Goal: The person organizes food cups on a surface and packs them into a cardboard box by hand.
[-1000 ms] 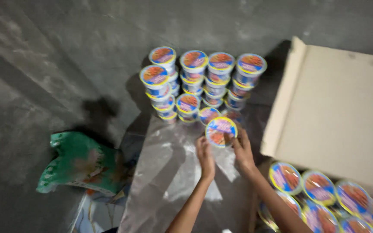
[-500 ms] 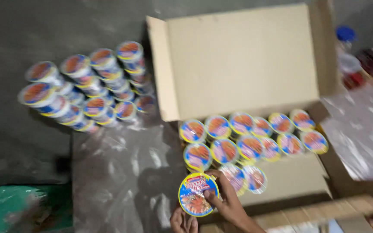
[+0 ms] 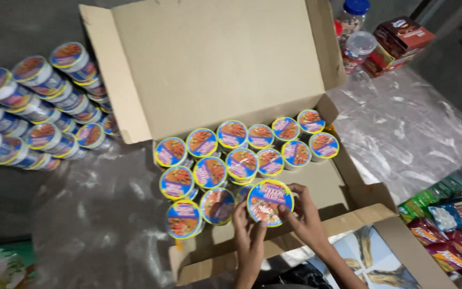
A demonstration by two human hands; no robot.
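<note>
Brown cardboard box [image 3: 209, 69] lies open on the floor, its big lid flap standing up at the back. Inside, approx. three rows of round cups [image 3: 241, 155] w/ blue-and-yellow rimmed lids, packed touching each other; front right part of the box floor is bare. Clear plastic sheet [image 3: 407, 128] is spread under and around the box, shiny and wrinkled. At far left, well apart from the box, a stack of the same cups [image 3: 33, 107] is piled several layers high on the grey floor. Far right edge: a heap of snack packets [image 3: 450, 225], green, blue and red. Top right: jars w/ blue lids and a dark red carton, blurred. Bottom centre, both hands hold one cup [image 3: 270, 202] over the front row of the box, lid facing up. Left hand [image 3: 249, 230] grips its lower left rim, fingers curled on it; right hand [image 3: 305, 217] clamps the right rim, fingers spread around the edge.
</note>
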